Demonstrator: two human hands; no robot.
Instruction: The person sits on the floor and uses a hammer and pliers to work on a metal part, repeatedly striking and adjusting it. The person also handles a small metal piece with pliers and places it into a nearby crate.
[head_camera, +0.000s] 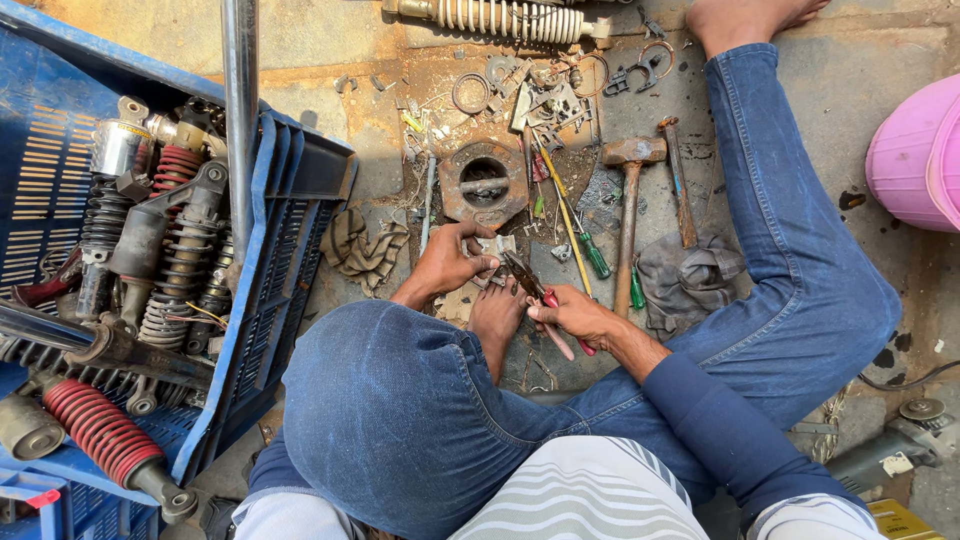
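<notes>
I sit on the ground with my knees bent, in blue jeans. My left hand (447, 262) pinches a small grey metal part (492, 246) just in front of my bare foot (497, 312). My right hand (572, 315) grips red-handled pliers (540, 292), whose jaws point up-left and meet that small part. A rusty round metal housing (484, 181) with a central hole lies just beyond both hands.
A hammer (630, 190), a green-handled screwdriver (580, 235), a chisel, rings and small parts litter the floor ahead. Rags lie left (362, 250) and right (685, 275). A blue crate (270, 300) of shock absorbers stands left; a pink tub (918, 155) right.
</notes>
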